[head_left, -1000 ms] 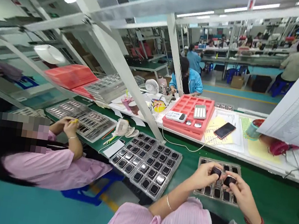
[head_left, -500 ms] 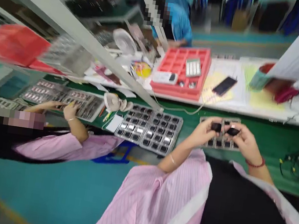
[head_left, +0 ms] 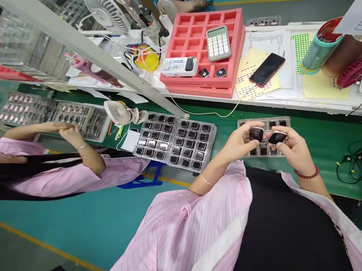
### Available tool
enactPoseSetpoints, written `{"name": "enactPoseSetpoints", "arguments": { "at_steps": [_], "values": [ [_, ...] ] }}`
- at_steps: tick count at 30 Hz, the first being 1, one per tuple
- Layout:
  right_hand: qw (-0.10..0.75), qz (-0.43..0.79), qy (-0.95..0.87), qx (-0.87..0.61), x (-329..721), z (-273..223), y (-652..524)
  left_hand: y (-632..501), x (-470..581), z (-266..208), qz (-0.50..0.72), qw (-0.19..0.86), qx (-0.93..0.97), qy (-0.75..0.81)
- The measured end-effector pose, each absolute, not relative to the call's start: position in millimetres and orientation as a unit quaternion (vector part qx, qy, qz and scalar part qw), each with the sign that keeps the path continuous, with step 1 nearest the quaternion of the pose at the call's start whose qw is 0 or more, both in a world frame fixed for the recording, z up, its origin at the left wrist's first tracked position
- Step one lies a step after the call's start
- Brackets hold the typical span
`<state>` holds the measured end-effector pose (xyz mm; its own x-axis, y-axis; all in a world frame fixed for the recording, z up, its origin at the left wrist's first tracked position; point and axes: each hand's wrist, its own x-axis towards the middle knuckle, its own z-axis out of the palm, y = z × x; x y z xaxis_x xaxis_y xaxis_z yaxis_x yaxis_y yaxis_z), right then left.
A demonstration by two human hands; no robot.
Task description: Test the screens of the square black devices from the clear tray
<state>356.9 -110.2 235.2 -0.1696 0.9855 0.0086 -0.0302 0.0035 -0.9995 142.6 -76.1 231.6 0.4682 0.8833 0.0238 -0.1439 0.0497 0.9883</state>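
Note:
My left hand [head_left: 238, 142] pinches a black square piece [head_left: 255, 134] that looks like a smartwatch case, its dark glossy face turned up. A second such case [head_left: 277, 138], tilted and with a pale edge showing, is between the fingers and thumb of my right hand [head_left: 292, 149]. The two cases are close side by side. Directly beneath both hands lies a clear plastic tray [head_left: 262, 119] with similar dark pieces in its pockets, partly hidden by my fingers. Further left, two larger clear trays [head_left: 171, 163] hold rows of the same black pieces.
On the white shelf beyond are a pink foam tray [head_left: 187, 42] with a calculator [head_left: 218, 43], a phone [head_left: 267, 70] and a cup [head_left: 320, 52]. Cables [head_left: 352, 162] lie to the right on the green bench. Left, a co-worker's hands [head_left: 71, 134] are near other trays.
The camera view has shifted and become sharper. Both hands still hold the two dark cases over the tray. The co-worker's hands at the left have come together.

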Motion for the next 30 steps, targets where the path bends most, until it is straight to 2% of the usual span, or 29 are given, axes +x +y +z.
{"name": "enactPoseSetpoints", "arguments": {
  "at_steps": [22,30],
  "values": [
    [0.449,0.533,-0.553,-0.458,359,244,-123,-89,140,241,0.369,0.659,0.574,0.315],
    [0.448,0.544,-0.539,-0.461,361,245,-123,-92,141,234,0.392,0.649,0.582,0.292]
  ]
}}
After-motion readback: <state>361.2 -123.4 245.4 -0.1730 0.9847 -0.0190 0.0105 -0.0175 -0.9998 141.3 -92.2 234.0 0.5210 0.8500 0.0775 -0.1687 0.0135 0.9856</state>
